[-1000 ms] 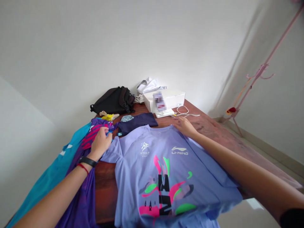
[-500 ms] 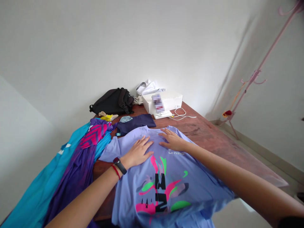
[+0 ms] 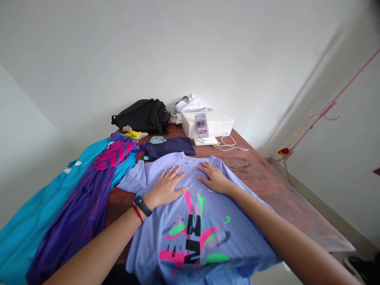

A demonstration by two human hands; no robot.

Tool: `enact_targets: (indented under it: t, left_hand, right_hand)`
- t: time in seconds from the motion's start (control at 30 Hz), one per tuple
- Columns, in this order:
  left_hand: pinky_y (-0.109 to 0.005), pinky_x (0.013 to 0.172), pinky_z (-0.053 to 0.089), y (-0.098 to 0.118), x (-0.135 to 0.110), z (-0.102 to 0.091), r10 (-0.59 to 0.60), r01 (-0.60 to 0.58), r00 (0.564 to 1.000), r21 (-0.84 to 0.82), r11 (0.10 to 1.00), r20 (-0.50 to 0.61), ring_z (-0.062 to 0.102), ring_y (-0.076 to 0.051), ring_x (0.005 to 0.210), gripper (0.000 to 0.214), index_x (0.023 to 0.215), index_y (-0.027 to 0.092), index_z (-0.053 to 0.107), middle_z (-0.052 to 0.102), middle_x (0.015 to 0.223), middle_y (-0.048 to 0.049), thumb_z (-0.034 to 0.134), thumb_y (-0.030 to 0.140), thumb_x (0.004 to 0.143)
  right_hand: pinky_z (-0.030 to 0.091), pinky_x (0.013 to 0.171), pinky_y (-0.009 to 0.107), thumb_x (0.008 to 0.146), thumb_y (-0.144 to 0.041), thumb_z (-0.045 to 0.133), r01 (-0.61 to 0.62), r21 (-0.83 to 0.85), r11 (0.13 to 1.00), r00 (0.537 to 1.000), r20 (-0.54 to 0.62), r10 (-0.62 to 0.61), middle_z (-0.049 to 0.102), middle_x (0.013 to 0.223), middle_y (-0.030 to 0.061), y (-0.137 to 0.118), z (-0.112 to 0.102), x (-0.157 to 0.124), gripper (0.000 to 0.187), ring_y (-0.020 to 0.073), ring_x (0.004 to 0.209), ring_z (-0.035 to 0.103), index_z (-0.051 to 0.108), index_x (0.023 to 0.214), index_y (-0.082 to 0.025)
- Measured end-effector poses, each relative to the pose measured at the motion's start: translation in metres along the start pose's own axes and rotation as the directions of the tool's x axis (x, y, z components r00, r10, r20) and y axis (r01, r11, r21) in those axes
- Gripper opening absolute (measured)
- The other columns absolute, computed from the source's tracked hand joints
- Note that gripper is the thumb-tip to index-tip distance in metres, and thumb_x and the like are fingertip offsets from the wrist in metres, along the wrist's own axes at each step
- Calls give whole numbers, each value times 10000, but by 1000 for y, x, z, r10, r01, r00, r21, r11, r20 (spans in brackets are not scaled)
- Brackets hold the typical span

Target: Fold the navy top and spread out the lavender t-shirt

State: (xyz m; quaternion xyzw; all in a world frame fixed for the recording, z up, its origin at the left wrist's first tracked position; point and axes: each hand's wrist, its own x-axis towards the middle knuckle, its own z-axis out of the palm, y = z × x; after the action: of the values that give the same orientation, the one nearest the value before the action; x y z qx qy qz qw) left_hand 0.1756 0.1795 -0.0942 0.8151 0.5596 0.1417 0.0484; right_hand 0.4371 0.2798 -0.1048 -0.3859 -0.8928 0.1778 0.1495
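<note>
A lavender T-shirt [image 3: 237, 221] with a pink, green and black print lies spread on the wooden table, its collar toward the wall and its lower part hanging over the near edge. My left hand [image 3: 168, 186] rests flat on the chest of the shirt, left of the middle, fingers apart. On the upper right of the chest lies my right hand [image 3: 216, 178], palm down with fingers spread. Neither hand grips the fabric. Some of the shirt's lettering is hidden under my right hand.
Turquoise [image 3: 44, 198] and purple [image 3: 77, 206] garments drape over the table's left side. Behind the shirt lies a folded navy cloth [image 3: 178, 146]. A black bag [image 3: 139, 116], a white box [image 3: 221, 124] and a white cable [image 3: 231, 146] are farther back. A pink coat stand [image 3: 329, 109] is at right.
My left hand has shifted slightly left across the shirt, fingers still spread. My right hand stays at about the same place on the chest. The view has turned a little.
</note>
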Motion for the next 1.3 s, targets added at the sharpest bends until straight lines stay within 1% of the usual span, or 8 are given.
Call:
enact_targets:
  t: [0.13, 0.23, 0.4, 0.57, 0.7, 0.8, 0.97, 1.3]
  left_hand:
    - [-593, 1220, 231, -5, -1, -1, -8, 7, 1000, -89, 996, -14, 287, -358, 1511, 614, 1493, 288, 509, 350, 1628, -106, 524, 598, 963]
    - [-544, 1225, 266, -12, -2, -2, 44, -54, 997, -162, 985, -68, 373, -319, 1475, 504, 1411, 284, 597, 470, 1559, -90, 540, 532, 976]
    - [-468, 1172, 385, -17, -2, -8, 50, -83, 990, -252, 964, -134, 543, -277, 1341, 379, 1242, 235, 705, 642, 1383, -99, 560, 459, 974]
    - [-402, 1089, 462, -15, 0, -14, 66, -114, 984, -293, 949, -167, 634, -243, 1200, 345, 1208, 225, 704, 692, 1286, -88, 543, 426, 979]
    - [-384, 1078, 460, -12, -1, -16, 78, -118, 986, -278, 953, -149, 635, -236, 1190, 314, 1183, 208, 703, 699, 1261, -90, 543, 386, 980]
    - [-383, 1085, 452, -11, -1, -18, 79, -112, 988, -264, 958, -133, 632, -239, 1198, 309, 1178, 196, 704, 699, 1258, -94, 546, 372, 979]
    - [-384, 1082, 455, -9, -2, -20, 95, -126, 987, -249, 960, -132, 628, -246, 1208, 304, 1176, 201, 705, 689, 1284, -92, 543, 369, 982]
    - [-379, 1088, 443, -12, -1, -18, 110, -131, 989, -227, 965, -104, 613, -245, 1228, 309, 1196, 191, 699, 672, 1310, -110, 555, 373, 991]
  right_hand:
    - [220, 1230, 578, 977, -545, 510, 14, 83, 996, 1000, -29, -11, 386, 1612, 112, 3, -3, -1, 572, 340, 1523, 277, 543, 1461, -241]
    - [290, 1215, 530, 962, -538, 534, 34, 204, 978, 995, -99, -14, 457, 1568, 107, 5, -7, -1, 523, 320, 1469, 390, 609, 1387, -243]
    - [500, 1023, 460, 943, -559, 532, 56, 355, 933, 951, -303, 58, 725, 1188, 101, 10, -12, 1, 405, 288, 1138, 654, 733, 1093, -241]
    - [548, 850, 407, 944, -666, 466, -14, 456, 890, 931, -319, 178, 744, 905, 85, 14, -14, 2, 537, 262, 880, 686, 748, 939, -208]
    - [523, 892, 400, 998, -691, 263, 5, 485, 875, 942, -296, 159, 730, 808, 83, 11, -18, 0, 729, 245, 834, 678, 723, 678, -224]
    - [504, 934, 387, 1002, -679, 273, 40, 478, 877, 948, -295, 117, 732, 793, 82, 9, -20, -1, 765, 233, 836, 678, 660, 513, -237]
    - [516, 882, 378, 993, -614, 416, 82, 447, 891, 959, -280, 52, 752, 818, 71, 10, -21, -2, 648, 227, 820, 684, 730, 564, -243]
    - [527, 822, 325, 976, -400, 448, 97, 463, 881, 954, -296, 50, 763, 832, 54, 17, -18, -2, 539, 188, 783, 665, 758, 568, -234]
